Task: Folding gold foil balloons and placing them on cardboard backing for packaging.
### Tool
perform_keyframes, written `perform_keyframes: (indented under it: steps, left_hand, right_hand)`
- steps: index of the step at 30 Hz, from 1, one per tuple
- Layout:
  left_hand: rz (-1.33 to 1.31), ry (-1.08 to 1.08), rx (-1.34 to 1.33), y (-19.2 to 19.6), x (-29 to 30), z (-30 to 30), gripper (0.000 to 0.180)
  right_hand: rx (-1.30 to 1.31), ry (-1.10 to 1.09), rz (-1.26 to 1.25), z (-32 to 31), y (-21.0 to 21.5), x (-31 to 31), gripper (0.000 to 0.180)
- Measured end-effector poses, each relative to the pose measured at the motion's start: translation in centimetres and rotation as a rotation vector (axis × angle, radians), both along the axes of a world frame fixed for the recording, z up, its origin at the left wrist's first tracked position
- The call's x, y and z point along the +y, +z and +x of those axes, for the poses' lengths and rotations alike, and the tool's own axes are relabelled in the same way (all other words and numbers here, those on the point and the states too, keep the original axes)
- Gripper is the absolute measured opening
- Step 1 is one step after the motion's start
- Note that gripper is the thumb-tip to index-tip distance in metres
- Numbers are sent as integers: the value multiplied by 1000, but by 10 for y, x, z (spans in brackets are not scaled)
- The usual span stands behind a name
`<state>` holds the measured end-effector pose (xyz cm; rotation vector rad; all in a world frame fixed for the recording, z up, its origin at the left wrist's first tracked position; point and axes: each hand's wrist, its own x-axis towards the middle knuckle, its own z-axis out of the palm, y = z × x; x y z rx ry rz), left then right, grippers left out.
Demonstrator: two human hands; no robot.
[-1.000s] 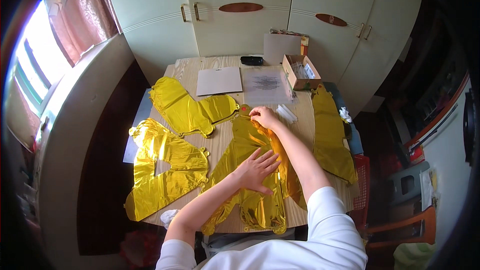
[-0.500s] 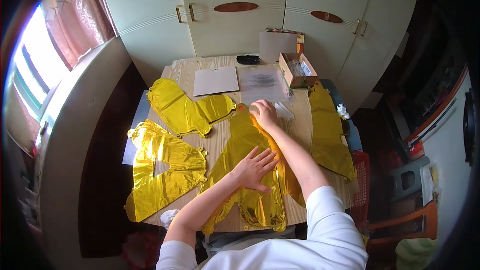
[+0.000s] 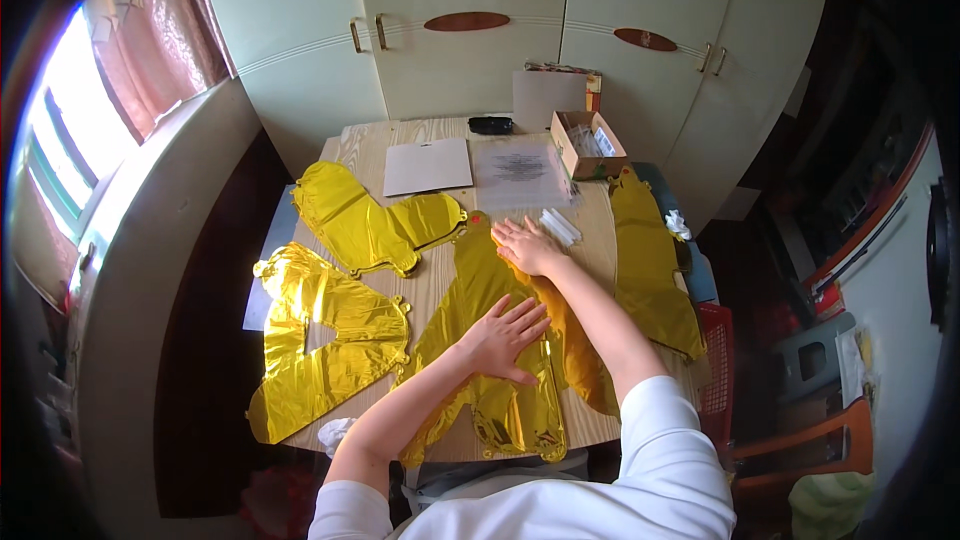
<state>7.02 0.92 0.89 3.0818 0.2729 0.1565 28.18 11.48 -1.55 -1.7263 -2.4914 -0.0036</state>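
Note:
A flat gold foil balloon (image 3: 475,285) lies in front of me, with a small red spot near its top. My left hand (image 3: 504,340) rests palm down on its middle, fingers spread. Near its upper right edge lies my right hand (image 3: 528,247), fingers stretched out on the foil; an orange-tinted fold (image 3: 572,345) runs down from there, partly under my right forearm. To the left are two more uninflated pieces, a bent gold foil balloon (image 3: 375,220) and a creased, shiny foil balloon (image 3: 335,335). Another gold foil balloon (image 3: 650,270) lies along the table's right side.
White strips (image 3: 561,227) lie just beyond my right hand. Farther back are a grey-white card (image 3: 428,166), a printed sheet in clear plastic (image 3: 520,180), a black object (image 3: 491,126) and an open cardboard box (image 3: 590,155). A red basket (image 3: 716,370) stands beside the table.
My right hand has flattened from a curled grasp at the balloon's upper edge, its fingers now stretched out. The orange fold has shifted slightly. My left hand stays spread on the foil.

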Motion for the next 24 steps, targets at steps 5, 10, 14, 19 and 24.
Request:
perform_keyframes:
  steps: [5,10,14,19,24]
  left_hand:
    - [1,-9,-10,-2,1,3,113]
    - [-8,10,-22,-6,2,-3,112]
    - [-2,9,-11,-6,3,0,113]
    - [-6,7,26,-3,2,3,113]
    - [-32,1,2,-2,2,3,114]
  right_hand:
    - [347,-213,195,18,11,-39,51]
    - [325,-475,156,29,44,-186,50]
    - [265,-694,1,13,45,-294,63]
    - [289,-914,56,17,24,-339,71]
    - [504,-911,-40,22,24,-341,50]
